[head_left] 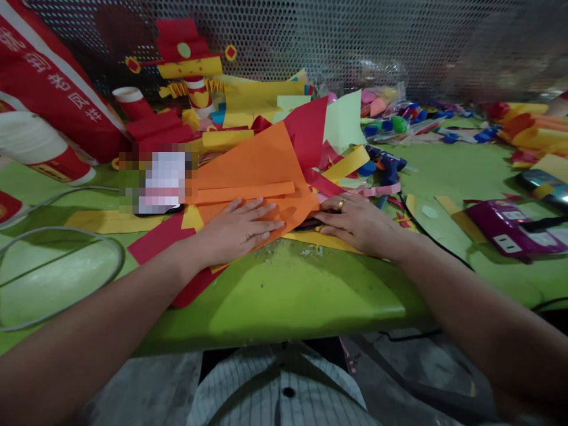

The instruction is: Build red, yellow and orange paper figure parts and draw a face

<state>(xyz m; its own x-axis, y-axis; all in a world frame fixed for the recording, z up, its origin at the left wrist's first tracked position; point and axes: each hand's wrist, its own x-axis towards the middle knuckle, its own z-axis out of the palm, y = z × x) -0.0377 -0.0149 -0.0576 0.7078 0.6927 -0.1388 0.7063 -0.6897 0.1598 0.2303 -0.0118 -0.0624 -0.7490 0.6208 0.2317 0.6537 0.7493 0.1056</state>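
My left hand (242, 228) lies flat with fingers spread on a large sheet of orange paper (252, 160). Under its fingertips is a narrow folded orange strip (248, 190). At the sheet's right edge rests my right hand (361, 225), a gold ring on one finger. Its fingers are stretched toward the paper and slightly apart, close to a dark flat object (308, 225) partly covered by the orange sheet; its kind does not show. Red paper (162, 236) and yellow strips stick out from beneath the orange sheet.
A phone (162, 180), blurred out, lies left of the paper. Stacked paper cups (39, 145) and a paper figure (189, 59) stand at the back left. Behind my right hand is a blue glue gun (388, 165); a purple power socket (510, 228) sits far right. Cables cross the green table (284, 296).
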